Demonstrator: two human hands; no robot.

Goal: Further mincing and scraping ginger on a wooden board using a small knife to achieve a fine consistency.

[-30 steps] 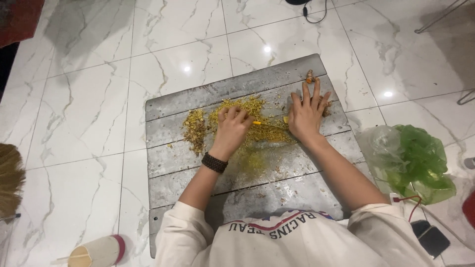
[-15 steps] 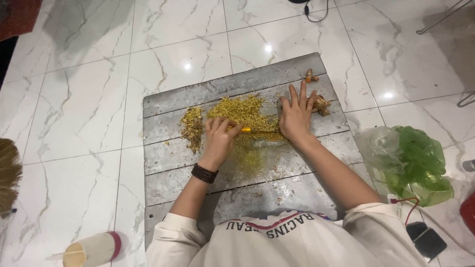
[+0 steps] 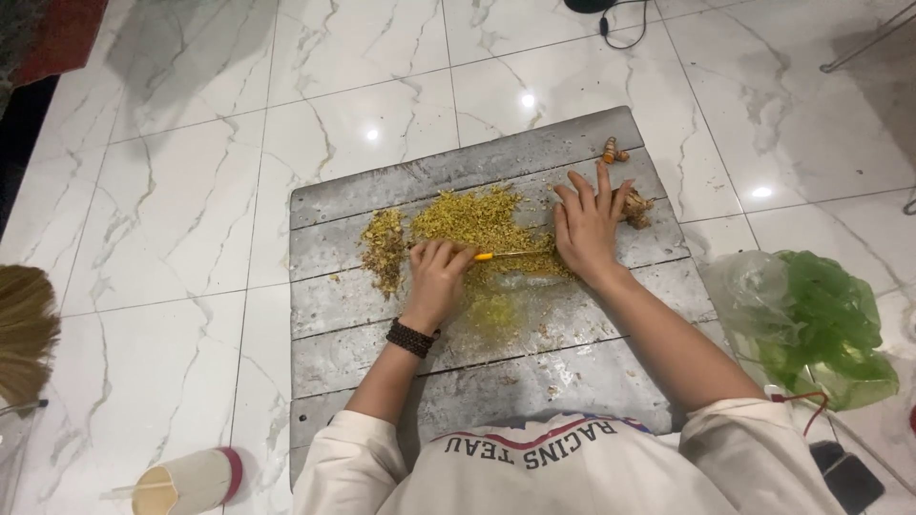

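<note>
On a white marble-veined tile floor (image 3: pixel 172 210) that throws back small ceiling-light glints, we see a grey wooden board (image 3: pixel 458 176) of several planks lying flat, its long edges running slightly uphill from left to right across the view. To the far left sits the bristle end of a straw broom (image 3: pixel 24 329), a paper cup with a pink rim (image 3: pixel 186 482) lies near the lower left, a crumpled green plastic bag (image 3: pixel 811 324) rests off the board's right side, and a dark cable (image 3: pixel 620 24) trails at the top. Over the middle planks we find a heap of chopped yellow shreds (image 3: pixel 472 219), with a smaller clump (image 3: pixel 385 246) just to its left and a few whole knobbly root pieces (image 3: pixel 615 150) near the far right corner. Our left hand (image 3: pixel 437 281), a dark beaded bracelet (image 3: pixel 412 338) on its wrist, is curled closed around the yellow handle of a knife (image 3: pixel 496 255); the knife's long axis lies almost level across the picture, parallel to the planks, handle at the left and tip pointing right into the shreds. The blade itself is hard to make out against the pile. Our right hand (image 3: pixel 587 229) lies palm down with fingers spread flat, holding nothing, pressing on the right edge of the heap just beside the knife's tip.
</note>
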